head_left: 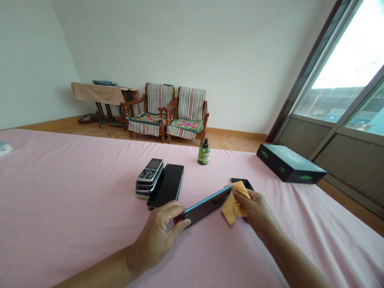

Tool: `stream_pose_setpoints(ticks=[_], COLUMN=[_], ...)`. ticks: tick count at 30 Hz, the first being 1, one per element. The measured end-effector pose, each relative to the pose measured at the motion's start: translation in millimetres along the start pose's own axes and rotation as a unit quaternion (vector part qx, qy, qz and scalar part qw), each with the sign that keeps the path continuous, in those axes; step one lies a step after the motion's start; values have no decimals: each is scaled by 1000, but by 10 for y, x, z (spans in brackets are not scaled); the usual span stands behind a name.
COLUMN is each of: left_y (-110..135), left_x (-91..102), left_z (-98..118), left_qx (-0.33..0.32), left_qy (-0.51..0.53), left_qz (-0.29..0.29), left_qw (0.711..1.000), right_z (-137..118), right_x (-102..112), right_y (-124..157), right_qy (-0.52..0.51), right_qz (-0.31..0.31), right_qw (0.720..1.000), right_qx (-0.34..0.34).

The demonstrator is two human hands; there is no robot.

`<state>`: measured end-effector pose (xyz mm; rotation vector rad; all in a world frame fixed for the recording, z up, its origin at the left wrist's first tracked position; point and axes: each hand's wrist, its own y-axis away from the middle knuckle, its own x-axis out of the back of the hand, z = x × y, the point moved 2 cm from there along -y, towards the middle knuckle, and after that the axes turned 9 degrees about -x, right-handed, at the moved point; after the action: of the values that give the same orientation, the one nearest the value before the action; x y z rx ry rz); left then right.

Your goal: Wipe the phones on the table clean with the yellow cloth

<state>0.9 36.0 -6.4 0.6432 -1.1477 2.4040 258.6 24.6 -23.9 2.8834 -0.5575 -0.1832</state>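
Observation:
A smartphone [207, 208] with a blue edge is tilted above the pink cloth, its dark screen angled toward me. My left hand [162, 224] grips its near left end between thumb and fingers. At the far right end, my right hand [253, 206] pinches a yellow cleaning cloth [230, 210] against the phone's corner. Partly covered by that hand and cloth, a dark flat object [246, 184] lies behind them. Left of the held phone lies a large black smartphone [168, 184], beside a stack of phones topped by a keypad phone [150, 171].
A green spray bottle [203, 153] stands upright toward the far edge of the pink-covered surface [75, 200]. A black box [288, 162] with green lettering sits at the right. Beyond are two wooden chairs [186, 108], a covered side table [99, 93] and a window [333, 96].

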Motion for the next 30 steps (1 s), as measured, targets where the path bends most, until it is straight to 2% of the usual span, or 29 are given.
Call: stream_pose_setpoints(ticks=[3,6,10,14,20,23,27,30], left_y=[4,10,12,19,39,60,89,86], left_x=[8,8,3,-1,-5,-8,-37,-51], left_z=[13,17,7,-3,18,28,20,33], left_qx=[-3,-8,-20,-13,8,9,16,-2], left_qy=[8,13,18,21,9,5,-47,-70], left_qz=[-4,-9,-16,-23,-42,-54,-84,-80], left_qw=[1000,1000,1000,999,999,999,995,994], right_z=[63,25,-113,-175,-126,-104,-77,-74], right_x=[19,35,-13,-183,-548,-645,-597,-509], right_y=[-49,-47,65,248,626,743,703,615], right_qy=[40,119,227,293,318,317,316,312], right_qz=[32,71,100,74,-38,-75,-63,-39], right_qw=[998,982,918,865,830,820,828,837], right_qx=[25,129,309,400,458,471,459,448])
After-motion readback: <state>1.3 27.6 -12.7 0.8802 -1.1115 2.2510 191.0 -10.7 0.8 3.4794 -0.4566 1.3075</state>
